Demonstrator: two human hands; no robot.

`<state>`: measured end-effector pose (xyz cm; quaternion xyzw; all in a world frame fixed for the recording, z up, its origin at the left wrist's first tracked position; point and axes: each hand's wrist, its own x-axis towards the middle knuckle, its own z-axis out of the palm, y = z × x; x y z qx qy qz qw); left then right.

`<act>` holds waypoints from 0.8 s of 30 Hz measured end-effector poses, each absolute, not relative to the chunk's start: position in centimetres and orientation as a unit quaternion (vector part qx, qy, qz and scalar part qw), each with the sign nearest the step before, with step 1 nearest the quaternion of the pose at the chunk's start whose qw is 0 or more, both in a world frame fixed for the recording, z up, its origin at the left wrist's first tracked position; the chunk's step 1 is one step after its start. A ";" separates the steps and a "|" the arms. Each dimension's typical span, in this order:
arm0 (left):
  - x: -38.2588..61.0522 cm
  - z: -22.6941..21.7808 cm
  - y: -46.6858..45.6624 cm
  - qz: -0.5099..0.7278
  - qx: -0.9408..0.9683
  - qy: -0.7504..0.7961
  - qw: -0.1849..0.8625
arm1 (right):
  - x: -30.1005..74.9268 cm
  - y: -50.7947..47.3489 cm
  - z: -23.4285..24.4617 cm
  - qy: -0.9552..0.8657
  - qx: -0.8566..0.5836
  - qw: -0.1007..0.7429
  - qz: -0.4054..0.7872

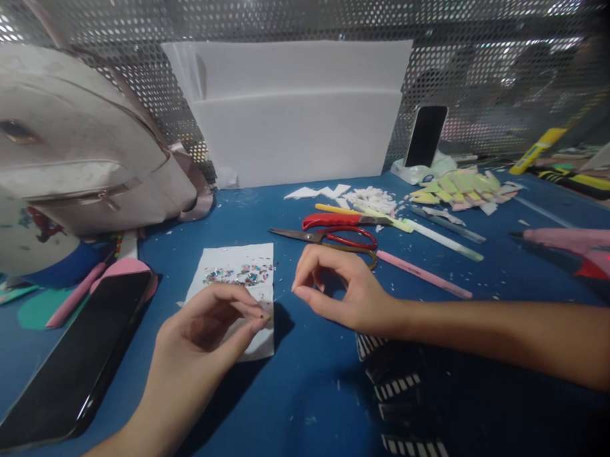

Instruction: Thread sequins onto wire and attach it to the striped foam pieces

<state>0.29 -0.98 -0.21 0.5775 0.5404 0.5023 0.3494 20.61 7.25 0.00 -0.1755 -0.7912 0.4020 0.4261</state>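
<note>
My left hand (208,348) is closed in a pinch over the near part of a white sheet of paper (211,258). A tiny dark bead-like piece (262,317) shows between its thumb and forefinger. Small multicoloured bits (243,274) lie scattered on the paper. To the right of the paper, my right hand (345,286) is also pinched, thumb against forefinger. A faint thin line seems to run from its fingertips toward the paper, too fine to name. Just behind this hand lie red-handled scissors (352,237) and a pink pen (423,274).
Left are a black phone (75,360), a cup (35,212) and a backpack (88,141). A pink glue gun (575,241) lies right. At the back stand a white board (298,135) and another phone (427,136), near foam scraps (466,187). Black-and-white striped pieces (399,386) lie in front.
</note>
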 end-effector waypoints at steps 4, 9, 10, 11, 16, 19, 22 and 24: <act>0.2 -0.3 -1.1 0.504 0.579 0.538 0.349 | 20.6 7.2 0.1 -0.797 -0.180 0.409 0.406; 0.3 -0.1 -1.1 0.496 0.585 0.541 0.346 | 20.6 7.2 0.0 -0.800 -0.176 0.408 0.404; 0.4 -0.1 -1.1 0.495 0.585 0.542 0.346 | 20.5 7.3 0.0 -0.800 -0.174 0.409 0.403; 0.4 -0.1 -1.1 0.494 0.585 0.541 0.347 | 20.5 7.3 -0.1 -0.800 -0.174 0.410 0.403; 0.2 -0.2 -1.1 0.498 0.593 0.533 0.340 | 20.4 7.5 0.0 -0.801 -0.173 0.409 0.403; 0.1 -0.4 -1.3 0.493 0.600 0.536 0.331 | 20.4 7.4 0.0 -0.804 -0.172 0.405 0.401; 0.0 -0.6 -1.2 0.494 0.603 0.531 0.331 | 20.4 7.3 -0.1 -0.808 -0.165 0.401 0.399; 0.0 -0.6 -1.1 0.495 0.604 0.529 0.332 | 20.5 7.3 -0.2 -0.811 -0.158 0.402 0.396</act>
